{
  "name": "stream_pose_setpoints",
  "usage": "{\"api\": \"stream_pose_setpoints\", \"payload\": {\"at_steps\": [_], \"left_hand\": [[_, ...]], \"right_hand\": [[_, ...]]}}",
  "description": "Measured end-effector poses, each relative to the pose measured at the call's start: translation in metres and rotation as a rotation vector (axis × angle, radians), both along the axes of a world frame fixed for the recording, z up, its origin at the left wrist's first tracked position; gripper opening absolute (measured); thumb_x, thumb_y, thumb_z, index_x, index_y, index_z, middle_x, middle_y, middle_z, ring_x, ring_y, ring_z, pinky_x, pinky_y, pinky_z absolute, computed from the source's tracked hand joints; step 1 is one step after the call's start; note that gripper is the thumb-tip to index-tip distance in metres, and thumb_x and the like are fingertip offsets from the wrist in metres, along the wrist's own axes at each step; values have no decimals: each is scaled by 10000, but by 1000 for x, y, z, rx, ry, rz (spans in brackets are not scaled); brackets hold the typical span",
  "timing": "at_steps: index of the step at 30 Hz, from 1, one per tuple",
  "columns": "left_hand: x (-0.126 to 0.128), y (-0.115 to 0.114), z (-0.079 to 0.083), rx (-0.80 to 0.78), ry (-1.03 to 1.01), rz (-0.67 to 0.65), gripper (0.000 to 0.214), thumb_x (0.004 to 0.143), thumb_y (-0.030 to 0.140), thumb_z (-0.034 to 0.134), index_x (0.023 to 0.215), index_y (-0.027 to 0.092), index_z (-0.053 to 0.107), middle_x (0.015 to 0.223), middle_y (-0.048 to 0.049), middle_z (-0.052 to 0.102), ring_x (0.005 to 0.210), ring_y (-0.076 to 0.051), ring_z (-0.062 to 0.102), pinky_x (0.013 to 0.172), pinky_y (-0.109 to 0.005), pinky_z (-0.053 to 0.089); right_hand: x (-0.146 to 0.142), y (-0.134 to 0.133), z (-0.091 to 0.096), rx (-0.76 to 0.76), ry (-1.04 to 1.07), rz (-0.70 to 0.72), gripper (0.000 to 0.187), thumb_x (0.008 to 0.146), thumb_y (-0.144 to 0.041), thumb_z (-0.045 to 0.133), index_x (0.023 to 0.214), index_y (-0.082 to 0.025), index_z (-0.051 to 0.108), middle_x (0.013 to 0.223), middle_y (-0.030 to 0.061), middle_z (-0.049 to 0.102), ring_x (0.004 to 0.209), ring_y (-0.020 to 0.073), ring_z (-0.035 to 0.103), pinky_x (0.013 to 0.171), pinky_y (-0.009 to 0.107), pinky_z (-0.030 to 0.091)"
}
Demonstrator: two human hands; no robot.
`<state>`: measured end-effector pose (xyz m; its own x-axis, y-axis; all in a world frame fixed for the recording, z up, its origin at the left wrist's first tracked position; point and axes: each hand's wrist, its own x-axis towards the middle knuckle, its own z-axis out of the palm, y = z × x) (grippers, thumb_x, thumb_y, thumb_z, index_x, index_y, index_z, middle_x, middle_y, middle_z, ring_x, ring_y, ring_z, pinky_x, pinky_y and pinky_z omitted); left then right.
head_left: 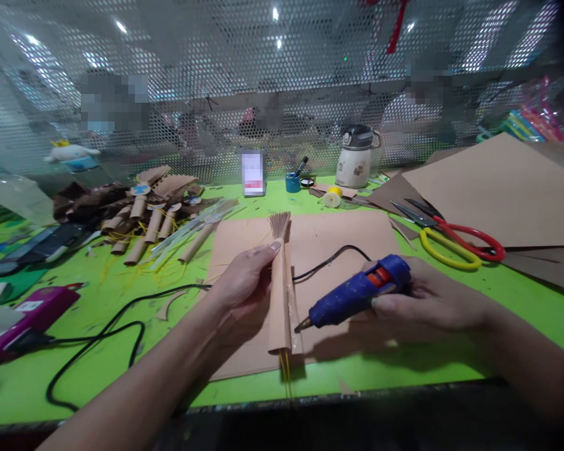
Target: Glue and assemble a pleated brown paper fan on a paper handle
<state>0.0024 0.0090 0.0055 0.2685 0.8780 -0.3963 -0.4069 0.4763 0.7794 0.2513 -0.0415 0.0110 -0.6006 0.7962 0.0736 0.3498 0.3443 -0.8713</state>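
My left hand (247, 275) is closed on a brown paper tube (279, 307) with a pleated fan-like top. Yellow strings (286, 369) hang out of its lower end. A shiny line of glue runs along the paper flap (295, 338) on the tube's right side. My right hand (432, 300) grips a blue hot glue gun (357, 291); its metal nozzle is close to the flap's lower part, and whether it touches I cannot tell. Beneath both hands lie large brown paper sheets (352, 235).
Red-and-yellow scissors (451, 244) lie at right near stacked brown paper (502, 194). Several finished-looking paper tubes (153, 222) and clear glue sticks (192, 228) are at left. A black cord (122, 307) loops across the green table (169, 388). A phone (253, 173) and flask (356, 160) stand behind.
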Motion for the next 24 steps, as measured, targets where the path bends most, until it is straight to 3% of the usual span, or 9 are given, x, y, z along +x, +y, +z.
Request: {"api": "stream_pose_setpoints", "payload": {"at_steps": [8, 16, 24], "left_hand": [[-2, 1, -1, 60, 79, -108, 194, 846, 181, 532, 927, 57, 657, 767, -153, 709, 659, -249, 689, 656, -390, 579], [-2, 0, -3, 47, 47, -110, 162, 838, 210, 551, 863, 88, 655, 701, -118, 697, 596, -227, 664, 594, -374, 569], [-4, 2, -4, 77, 85, -109, 173, 819, 204, 590, 915, 88, 676, 787, -123, 711, 664, -217, 669, 672, -359, 561]], "right_hand": [[-2, 4, -3, 75, 15, -197, 272, 866, -406, 551, 756, -160, 589, 627, -12, 489, 555, 106, 442, 482, 199, 359], [-4, 2, 1, 153, 21, -148, 245, 868, -375, 553, 763, -158, 601, 611, -19, 474, 547, 103, 424, 478, 200, 345], [-1, 0, 1, 136, -39, -101, 257, 848, -401, 576, 815, -156, 644, 666, 14, 566, 581, 129, 511, 517, 208, 421]]}}
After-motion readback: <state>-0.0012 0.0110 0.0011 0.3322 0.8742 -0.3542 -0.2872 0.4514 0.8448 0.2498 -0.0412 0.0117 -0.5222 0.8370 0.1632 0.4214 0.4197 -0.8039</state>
